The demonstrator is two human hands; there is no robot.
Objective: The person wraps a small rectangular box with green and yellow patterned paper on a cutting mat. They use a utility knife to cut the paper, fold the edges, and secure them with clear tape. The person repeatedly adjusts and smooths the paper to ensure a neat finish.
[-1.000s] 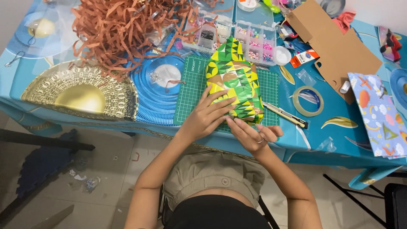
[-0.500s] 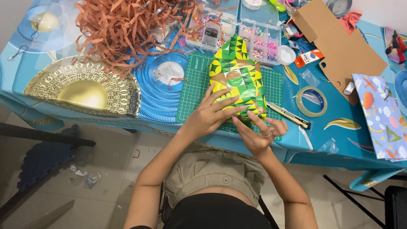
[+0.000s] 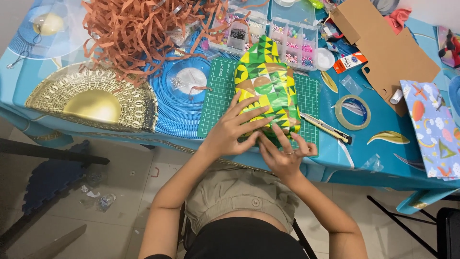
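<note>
Green-yellow wrapped parcel (image 3: pixel 266 88) | left hand (image 3: pixel 230 132) flat on it | right hand (image 3: pixel 282 156) apparently pinching near end

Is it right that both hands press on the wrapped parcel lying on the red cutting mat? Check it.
Not quite: the cutting mat is green, not red. The head view shows the left hand and right hand pressing on the wrapped parcel lying on it.
</note>
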